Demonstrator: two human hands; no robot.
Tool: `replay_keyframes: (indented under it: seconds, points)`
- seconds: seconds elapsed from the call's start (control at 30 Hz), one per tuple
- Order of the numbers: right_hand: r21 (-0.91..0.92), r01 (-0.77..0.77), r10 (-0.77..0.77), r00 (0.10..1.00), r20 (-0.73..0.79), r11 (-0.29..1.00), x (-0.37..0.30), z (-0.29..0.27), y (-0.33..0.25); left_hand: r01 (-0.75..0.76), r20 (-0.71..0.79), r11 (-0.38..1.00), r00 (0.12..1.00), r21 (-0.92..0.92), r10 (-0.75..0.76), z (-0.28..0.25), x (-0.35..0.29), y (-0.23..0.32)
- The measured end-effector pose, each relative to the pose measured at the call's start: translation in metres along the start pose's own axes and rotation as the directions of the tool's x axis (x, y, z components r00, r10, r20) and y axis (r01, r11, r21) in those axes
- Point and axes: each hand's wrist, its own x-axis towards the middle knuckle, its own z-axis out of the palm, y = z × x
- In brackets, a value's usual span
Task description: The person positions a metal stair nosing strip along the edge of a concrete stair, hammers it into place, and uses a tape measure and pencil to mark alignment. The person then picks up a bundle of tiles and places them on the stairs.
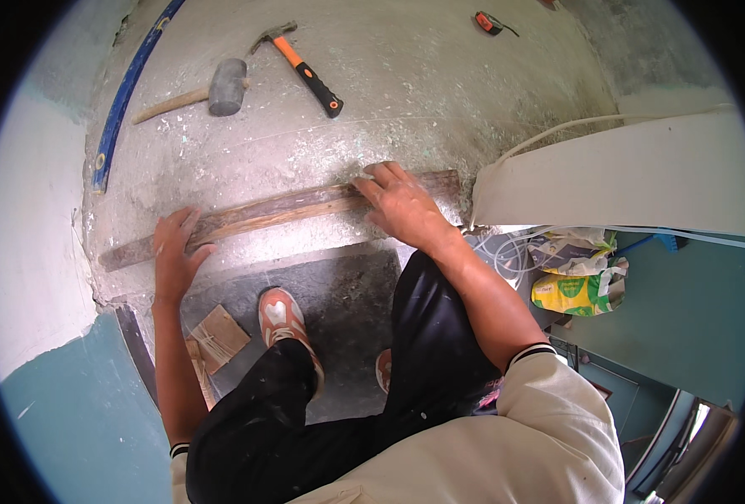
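A long, weathered wooden plank (280, 212) lies across the rough concrete floor, just behind the edge of a dark slab. Near its left end, my left hand (175, 252) has its fingers over the wood and its thumb on the near side. Toward the right end, my right hand (404, 206) grips the plank with the fingers reaching over the far edge. Beyond it rest a claw hammer (301, 69) with an orange and black handle, and a mallet (226, 87) with a grey head and wooden handle.
A blue spirit level (125, 105) lies along the left wall. At the far right sits a red and black tape measure (488, 23). A white panel (624, 172) borders the right side, with bags (578, 290) and tubing nearby. Wood scraps (220, 338) lie near my left shoe.
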Motion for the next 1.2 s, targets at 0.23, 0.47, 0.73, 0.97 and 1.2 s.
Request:
replay_keyframes:
  seconds: [0.23,0.47,0.73,0.97,1.2]
  points:
    - [-0.091,-0.116,0.112,0.993,-0.048,0.989,-0.012,0.002,0.017,0.044,0.045,0.999,0.998,-0.008,-0.043,0.014,0.002,0.0]
    - [-0.1,-0.064,0.065,0.998,0.007,0.993,0.0,0.005,0.018,0.004,-0.001,0.992,1.0,-0.125,-0.004,0.017,-0.01,-0.015]
    - [-0.047,-0.078,0.078,0.997,0.007,0.996,-0.01,-0.001,0.023,0.025,0.049,0.998,0.999,-0.052,-0.023,0.014,-0.002,-0.021]
    - [-0.06,-0.176,0.182,0.975,0.13,0.983,-0.012,-0.01,0.027,0.062,0.033,0.991,0.998,-0.116,-0.058,0.035,-0.008,-0.004]
    - [-0.036,-0.2,0.203,0.97,0.137,0.979,-0.015,-0.014,0.028,0.103,0.072,0.989,0.993,-0.11,-0.096,0.038,-0.007,0.004]
